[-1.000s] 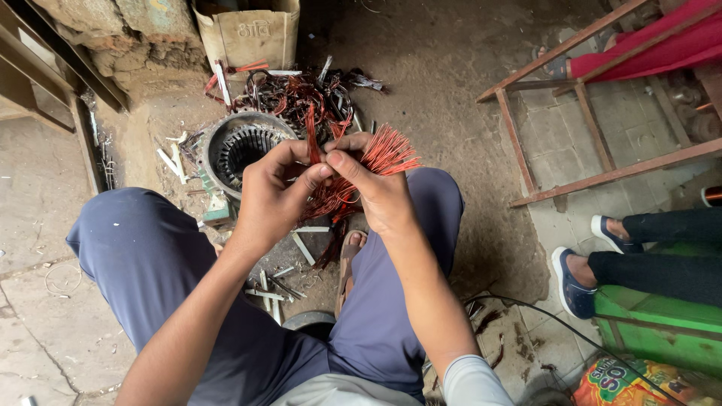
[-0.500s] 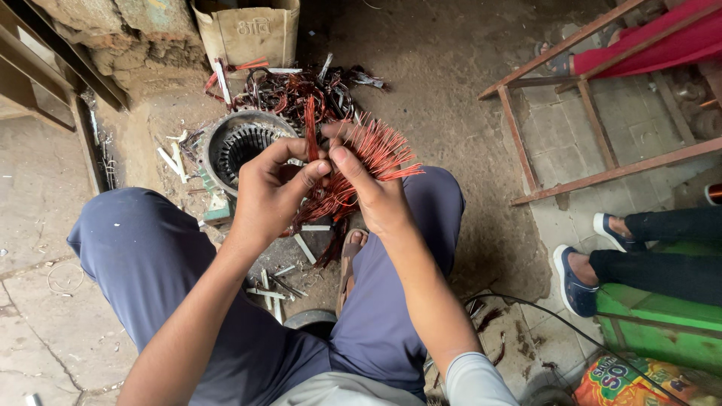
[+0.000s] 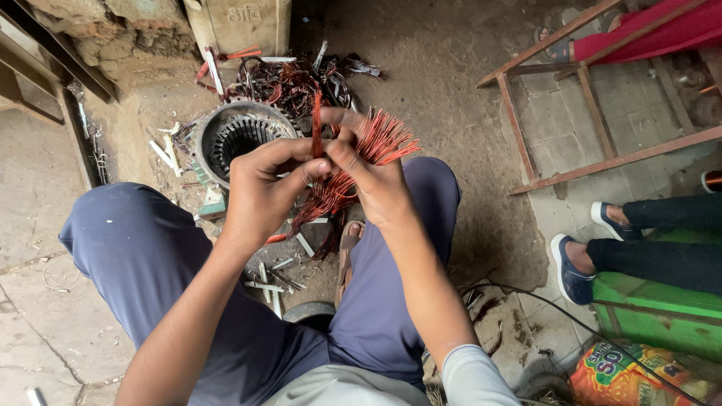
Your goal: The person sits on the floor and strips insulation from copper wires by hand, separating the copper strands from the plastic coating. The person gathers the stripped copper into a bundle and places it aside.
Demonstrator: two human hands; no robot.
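while i sit with my knees apart over the dirt floor, my left hand and my right hand meet in the middle of the frame, both clenched on a bundle of copper wire. my left thumb and fingers pinch a narrow band of strands that stands upright between the two hands, and my right hand grips the thicker part, from which the cut ends fan out toward the upper right like a stiff red brush. below my hands the rest of the bundle hangs down in a loose reddish tangle, near my sandal at the centre of the frame. just above and to the left of my left hand a round motor stator lies on the ground, its slotted bore open toward me. behind it, at the top centre, sits a dark heap of stripped wire. pale strips of insulation lie scattered between my legs. at the right edge another person's feet in blue shoes rest beside a green box, under a rusty metal frame.
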